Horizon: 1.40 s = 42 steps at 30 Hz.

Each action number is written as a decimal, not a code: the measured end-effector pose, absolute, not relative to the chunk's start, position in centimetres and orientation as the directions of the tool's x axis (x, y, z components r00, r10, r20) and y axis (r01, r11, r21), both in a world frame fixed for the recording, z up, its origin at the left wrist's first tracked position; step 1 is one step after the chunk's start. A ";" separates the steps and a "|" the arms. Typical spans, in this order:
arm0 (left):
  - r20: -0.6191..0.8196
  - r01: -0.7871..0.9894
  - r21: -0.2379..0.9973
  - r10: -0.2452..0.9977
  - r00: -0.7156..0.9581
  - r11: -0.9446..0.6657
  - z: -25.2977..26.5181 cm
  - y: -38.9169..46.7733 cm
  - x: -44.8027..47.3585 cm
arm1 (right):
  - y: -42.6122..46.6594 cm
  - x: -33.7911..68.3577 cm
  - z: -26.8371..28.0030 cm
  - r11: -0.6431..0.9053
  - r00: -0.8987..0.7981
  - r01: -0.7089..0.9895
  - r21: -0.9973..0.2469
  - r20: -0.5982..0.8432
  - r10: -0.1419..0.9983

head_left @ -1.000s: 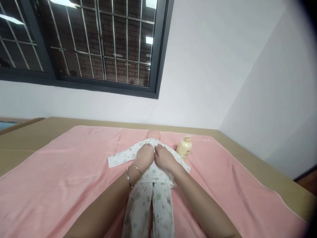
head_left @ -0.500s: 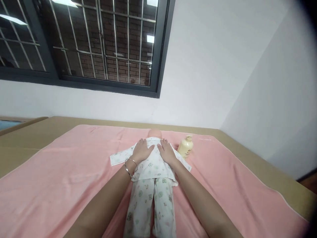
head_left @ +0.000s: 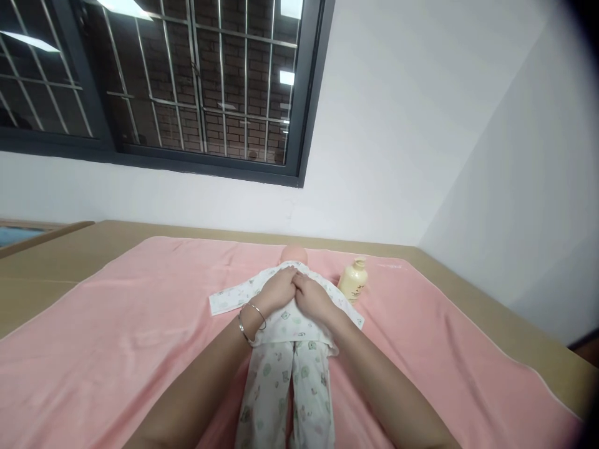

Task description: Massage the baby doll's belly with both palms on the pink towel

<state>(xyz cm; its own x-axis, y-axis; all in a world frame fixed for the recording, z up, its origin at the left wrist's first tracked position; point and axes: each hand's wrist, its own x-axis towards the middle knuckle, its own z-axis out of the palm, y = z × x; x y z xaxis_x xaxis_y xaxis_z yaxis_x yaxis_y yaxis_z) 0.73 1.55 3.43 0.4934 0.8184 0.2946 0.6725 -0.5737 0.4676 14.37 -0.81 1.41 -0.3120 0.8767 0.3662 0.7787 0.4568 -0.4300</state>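
Note:
A doll [head_left: 294,254] with a bald head lies stretched out, dressed in a white top [head_left: 287,325] and matching trousers [head_left: 266,380] with a small green and pink print. My left hand [head_left: 279,288], a silver bangle at its wrist, rests on the upper middle of the top. Against it lies my right hand [head_left: 312,295], and the two meet at the fingers. Both hands are closed, fingers curled inward; whether cloth is pinched between them is hidden. A pale yellow pump bottle [head_left: 352,280] stands to the right of the doll, beside its sleeve.
Under the doll a pink blanket [head_left: 154,324] covers much of a tan padded surface [head_left: 70,262]. Behind rises a white wall [head_left: 374,156] with a dark-framed, barred window [head_left: 294,168]. A raised edge [head_left: 51,236] runs at the far left.
My hands were flat and apart on the doll's top, fingers spread. Both have moved inward, curled their fingers and come together at its middle. The bottle and doll stay in place.

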 end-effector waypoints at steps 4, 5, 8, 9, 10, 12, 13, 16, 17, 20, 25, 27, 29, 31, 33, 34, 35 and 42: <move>0.260 0.803 0.406 0.897 0.357 -0.437 0.7 3.9 0.5 | 1.7 16.2 -0.6 0.335 -0.179 0.804 -0.491 0.338 0.924; 0.247 0.824 0.404 0.914 0.321 -0.398 0.1 4.3 0.5 | 2.2 16.5 -1.2 0.301 -0.145 0.818 -0.491 0.331 0.932; 0.239 0.851 0.407 0.938 0.252 -0.332 -1.0 4.8 0.7 | 2.7 16.8 -2.4 0.241 -0.084 0.848 -0.473 0.328 0.941; 0.248 0.853 0.402 0.937 0.247 -0.331 -1.1 4.9 0.7 | 2.7 16.7 -2.6 0.228 -0.069 0.854 -0.467 0.334 0.940; 0.260 0.853 0.395 0.932 0.254 -0.342 -1.1 4.8 0.7 | 2.7 16.6 -2.6 0.223 -0.061 0.860 -0.459 0.342 0.938; 0.282 0.848 0.375 0.918 0.281 -0.374 -0.9 4.8 0.7 | 2.5 16.5 -2.4 0.230 -0.063 0.869 -0.439 0.363 0.930; 0.289 0.847 0.365 0.912 0.291 -0.386 -0.7 4.8 0.6 | 2.5 16.5 -2.3 0.239 -0.073 0.871 -0.429 0.370 0.926; 0.294 0.851 0.345 0.907 0.303 -0.396 -0.6 4.8 0.6 | 2.5 16.6 -2.0 0.265 -0.101 0.873 -0.410 0.381 0.919; 0.296 0.853 0.341 0.907 0.301 -0.394 -0.6 4.8 0.6 | 2.6 16.6 -2.1 0.267 -0.103 0.873 -0.407 0.382 0.918; 0.304 0.856 0.344 0.908 0.288 -0.386 -0.8 4.9 0.6 | 2.7 16.8 -2.2 0.258 -0.098 0.875 -0.411 0.371 0.923; 0.313 0.839 0.380 0.908 0.278 -0.388 -0.8 5.2 0.4 | 2.5 16.3 -1.9 0.205 -0.046 0.852 -0.481 0.321 0.946; 0.302 0.828 0.420 0.917 0.260 -0.372 -0.6 5.4 0.3 | 2.0 15.7 -1.4 0.208 -0.005 0.821 -0.532 0.357 0.934; 0.281 0.793 0.512 0.937 0.209 -0.330 -0.2 5.6 0.2 | 1.3 15.0 -0.9 0.274 0.015 0.790 -0.548 0.464 0.886; 0.293 0.704 0.644 0.947 0.136 -0.300 0.0 5.6 0.1 | 0.7 14.2 -0.6 0.352 0.008 0.786 -0.508 0.579 0.816; 0.346 0.576 0.751 0.936 0.072 -0.322 0.0 5.6 0.1 | 0.3 13.6 -0.6 0.375 -0.029 0.808 -0.454 0.605 0.796; 0.373 0.516 0.784 0.926 0.054 -0.346 -0.2 5.5 0.1 | 0.2 13.4 -0.6 0.372 -0.065 0.820 -0.436 0.575 0.816; 0.393 0.468 0.804 0.918 0.045 -0.367 -0.5 5.5 0.1 | 0.1 13.2 -0.7 0.365 -0.104 0.829 -0.424 0.524 0.845; 0.444 0.402 0.804 0.892 0.086 -0.438 -2.3 5.7 0.3 | 0.3 13.5 -0.6 0.354 -0.080 0.849 -0.394 0.565 0.821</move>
<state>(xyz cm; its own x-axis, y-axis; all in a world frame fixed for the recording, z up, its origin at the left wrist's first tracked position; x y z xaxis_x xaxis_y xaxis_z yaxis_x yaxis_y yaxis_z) 0.28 5.73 -2.34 0.0857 0.8920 0.4437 0.4023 -0.4384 0.8037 13.51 0.29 -0.57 -0.0804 0.8215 0.5645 0.8486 0.3535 -0.3936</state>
